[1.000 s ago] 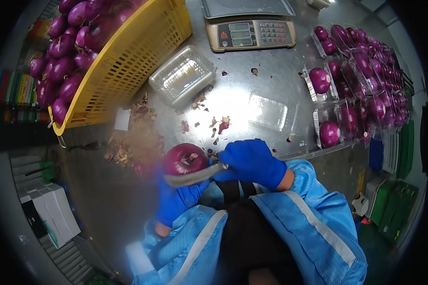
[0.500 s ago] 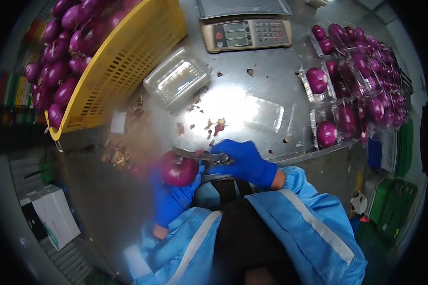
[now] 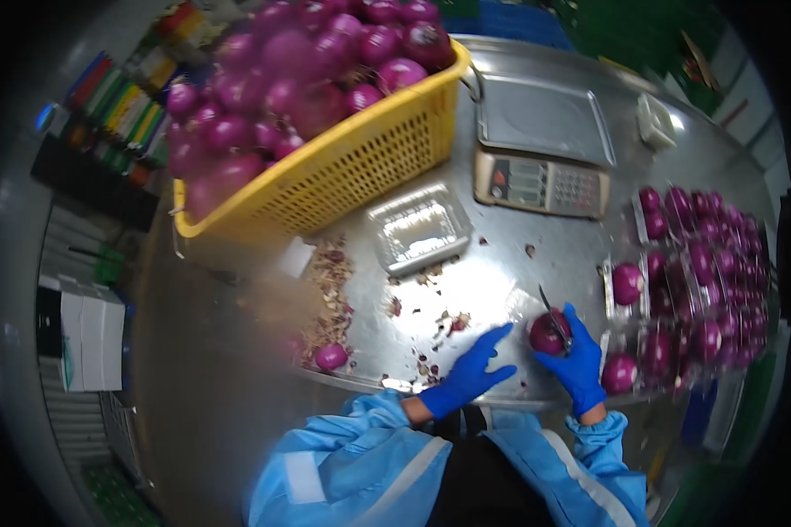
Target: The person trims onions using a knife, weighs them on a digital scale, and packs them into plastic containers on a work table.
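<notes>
My right hand (image 3: 580,362), in a blue glove, is closed on a small knife (image 3: 547,303), whose blade points up and away. Its thumb and fingers also reach around the near right side of a peeled red onion (image 3: 547,335). The onion is at a clear plastic tray (image 3: 520,304), partly hidden; I cannot tell whether it rests fully inside. My left hand (image 3: 470,376), also gloved in blue, is left of the onion with fingers spread and nothing in it. Onion scraps (image 3: 453,322) lie on the metal table (image 3: 492,268) beyond my left hand.
A yellow crate (image 3: 360,158) heaped with red onions stands at back left. Beside it are a stack of clear trays (image 3: 419,230) and a scale (image 3: 543,180). Several packed onion trays (image 3: 699,281) fill the right side. Skins (image 3: 332,294) and a loose onion (image 3: 330,356) lie left.
The onion has passed from my left hand to the clear tray on the right. My right hand moved right with the knife. My left hand opened. The view shifted.
</notes>
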{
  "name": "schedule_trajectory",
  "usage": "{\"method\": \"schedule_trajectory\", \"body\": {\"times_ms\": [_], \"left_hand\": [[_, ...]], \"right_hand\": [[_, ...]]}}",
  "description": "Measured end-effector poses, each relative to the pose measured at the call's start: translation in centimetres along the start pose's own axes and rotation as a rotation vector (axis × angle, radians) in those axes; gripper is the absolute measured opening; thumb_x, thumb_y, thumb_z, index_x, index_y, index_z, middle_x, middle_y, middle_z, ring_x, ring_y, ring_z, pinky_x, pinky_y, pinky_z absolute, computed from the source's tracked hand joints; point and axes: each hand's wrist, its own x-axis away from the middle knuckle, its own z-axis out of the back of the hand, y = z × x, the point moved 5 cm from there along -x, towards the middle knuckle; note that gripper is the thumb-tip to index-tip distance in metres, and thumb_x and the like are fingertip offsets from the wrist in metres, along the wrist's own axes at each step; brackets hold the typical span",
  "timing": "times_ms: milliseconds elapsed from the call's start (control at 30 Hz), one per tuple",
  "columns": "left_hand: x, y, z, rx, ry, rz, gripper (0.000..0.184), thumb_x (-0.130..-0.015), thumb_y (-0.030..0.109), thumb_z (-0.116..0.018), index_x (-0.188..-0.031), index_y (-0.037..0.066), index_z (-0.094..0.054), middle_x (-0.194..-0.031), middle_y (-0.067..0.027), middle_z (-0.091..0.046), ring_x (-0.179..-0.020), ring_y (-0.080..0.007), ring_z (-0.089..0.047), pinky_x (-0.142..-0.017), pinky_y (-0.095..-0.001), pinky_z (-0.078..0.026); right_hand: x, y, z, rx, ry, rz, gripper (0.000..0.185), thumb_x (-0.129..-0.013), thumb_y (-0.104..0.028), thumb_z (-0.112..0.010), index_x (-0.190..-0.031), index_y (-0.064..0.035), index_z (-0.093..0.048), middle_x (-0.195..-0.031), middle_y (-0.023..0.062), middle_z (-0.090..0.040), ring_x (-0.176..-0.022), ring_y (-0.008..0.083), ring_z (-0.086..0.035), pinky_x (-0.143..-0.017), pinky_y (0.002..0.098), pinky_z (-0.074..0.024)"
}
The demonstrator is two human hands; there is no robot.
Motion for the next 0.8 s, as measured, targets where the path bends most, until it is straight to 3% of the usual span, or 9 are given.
{"method": "schedule_trajectory", "body": {"times_ms": [133, 167, 300, 400, 467, 500, 567, 667, 800], "left_hand": [[-1.5, -4.0, -1.9, -0.355, 0.041, -0.234, 0.069, -0.084, 0.027, -0.071, -0.141, 0.007, -0.038, -0.141, -0.0134, -0.044, -0.121, -0.0288, -0.049, -0.102, -0.0369, -0.041], [-1.6, -3.7, -1.7, -0.297, -0.015, -0.159, 0.068, -0.085, 0.029, -0.069, -0.141, 0.004, -0.038, -0.141, -0.0159, -0.043, -0.128, -0.0326, -0.045, -0.107, -0.0382, -0.035], [-0.8, -1.0, 1.5, 0.081, -0.102, 0.062, 0.060, -0.086, 0.015, -0.068, -0.140, 0.012, -0.042, -0.138, -0.0008, -0.048, -0.106, -0.0154, -0.053, -0.091, -0.0308, -0.047], [-0.8, 1.1, 9.2, 0.041, 0.079, -0.044, 0.053, -0.085, 0.011, -0.069, -0.134, 0.009, -0.050, -0.131, -0.0060, -0.054, -0.111, -0.0182, -0.055, -0.097, -0.0326, -0.044], [-1.1, 9.1, 18.3, -0.205, 0.379, -0.296, 0.047, -0.082, 0.008, -0.071, -0.126, 0.005, -0.056, -0.123, -0.0103, -0.060, -0.115, -0.0222, -0.056, -0.098, -0.0351, -0.044], [-1.3, 11.0, 22.7, -0.460, 0.593, -0.363, 0.047, -0.079, 0.007, -0.072, -0.124, 0.003, -0.057, -0.122, -0.0114, -0.061, -0.114, -0.0237, -0.056, -0.098, -0.0361, -0.044], [-2.1, 16.5, 30.5, -0.668, 0.785, -0.479, 0.052, -0.077, 0.007, -0.072, -0.126, 0.003, -0.055, -0.122, -0.0133, -0.059, -0.114, -0.0247, -0.056, -0.099, -0.0363, -0.042], [-3.1, 19.9, 40.4, -1.005, 1.107, -0.467, 0.074, -0.071, 0.022, -0.079, -0.134, 0.002, -0.046, -0.127, -0.0195, -0.053, -0.123, -0.0329, -0.048, -0.103, -0.0422, -0.038], [-7.0, 20.0, 47.1, -1.683, 1.069, -0.042, 0.096, -0.063, 0.054, -0.078, -0.136, 0.002, -0.044, -0.130, -0.0222, -0.051, -0.129, -0.0399, -0.039, -0.112, -0.0560, -0.014]], "right_hand": [[-0.5, 2.8, -0.8, 0.175, -0.023, -0.067, 0.096, -0.061, -0.023, -0.085, -0.144, -0.0136, -0.038, -0.134, 0.0141, -0.052, -0.113, 0.0334, -0.059, -0.092, 0.0387, -0.0499], [-0.6, 2.9, -0.8, 0.154, -0.020, -0.076, 0.096, -0.061, -0.024, -0.085, -0.144, -0.0141, -0.038, -0.134, 0.0141, -0.052, -0.113, 0.0337, -0.058, -0.093, 0.0393, -0.0493], [-0.3, 2.7, -0.5, 0.091, 0.034, -0.070, 0.095, -0.062, -0.018, -0.084, -0.144, -0.0109, -0.036, -0.139, 0.0146, -0.048, -0.118, 0.0320, -0.056, -0.097, 0.0383, -0.0465], [-0.5, -1.1, 0.5, -0.052, 0.148, -0.013, 0.076, -0.070, -0.011, -0.079, -0.138, -0.0070, -0.045, -0.133, 0.0156, -0.054, -0.114, 0.0281, -0.059, -0.095, 0.0347, -0.0477], [-0.1, -3.0, 0.1, -0.140, 0.193, 0.113, 0.065, -0.073, -0.010, -0.077, -0.133, -0.0065, -0.051, -0.125, 0.0149, -0.060, -0.107, 0.0257, -0.063, -0.091, 0.0329, -0.0500], [-0.2, -6.3, -0.1, -0.209, 0.134, 0.101, 0.051, -0.077, -0.009, -0.073, -0.126, -0.0065, -0.058, -0.116, 0.0127, -0.066, -0.089, 0.0192, -0.068, -0.079, 0.0309, -0.0540], [0.0, -8.8, -2.8, -0.195, -0.035, 0.133, 0.050, -0.078, -0.010, -0.073, -0.125, -0.0078, -0.058, -0.114, 0.0118, -0.067, -0.080, 0.0176, -0.067, -0.072, 0.0304, -0.0542], [0.5, -11.9, -6.3, -0.166, -0.253, 0.170, 0.051, -0.078, -0.011, -0.074, -0.126, -0.0104, -0.059, -0.113, 0.0113, -0.067, -0.072, 0.0178, -0.066, -0.066, 0.0304, -0.0537], [1.1, -13.8, -9.4, -0.245, -0.296, 0.239, 0.052, -0.077, -0.014, -0.075, -0.126, -0.0145, -0.059, -0.112, 0.0112, -0.067, -0.069, 0.0212, -0.066, -0.064, 0.0293, -0.0535]]}}
